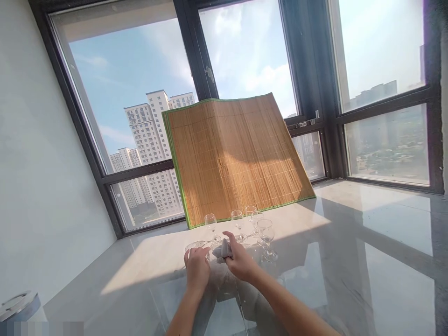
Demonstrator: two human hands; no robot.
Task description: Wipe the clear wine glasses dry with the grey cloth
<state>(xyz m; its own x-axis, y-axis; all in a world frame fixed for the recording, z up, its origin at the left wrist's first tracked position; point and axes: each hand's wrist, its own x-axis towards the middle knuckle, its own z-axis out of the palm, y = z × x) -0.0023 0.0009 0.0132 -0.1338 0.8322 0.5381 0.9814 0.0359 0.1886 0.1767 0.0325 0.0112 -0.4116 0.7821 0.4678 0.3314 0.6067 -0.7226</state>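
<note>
Head view, lower centre of the frame: the left hand (197, 267) lies with fingers curled over a glass (196, 244) tipped on its side, bowl toward the left of the picture and stem running right toward the other hand; so its long axis goes left to right across the frame; the right hand (239, 260) sits just beside, fingers closed in a pinch round a small grey cloth (224, 250) pressed at the glass's stem end; the glass lies directly under and ahead of the left fingers, both hands about equally near it. Just above them, five upright stemmed glasses (265, 238) stand in a loose row, near but apart from the hands. All rest on a pale glossy marble surface (367, 261) in sun and shadow; behind, a bamboo mat (234, 158) leans against dark-framed windows (196, 60) showing tower blocks (150, 140); white wall at left; a round metal lid (16, 303) at lower left.
</note>
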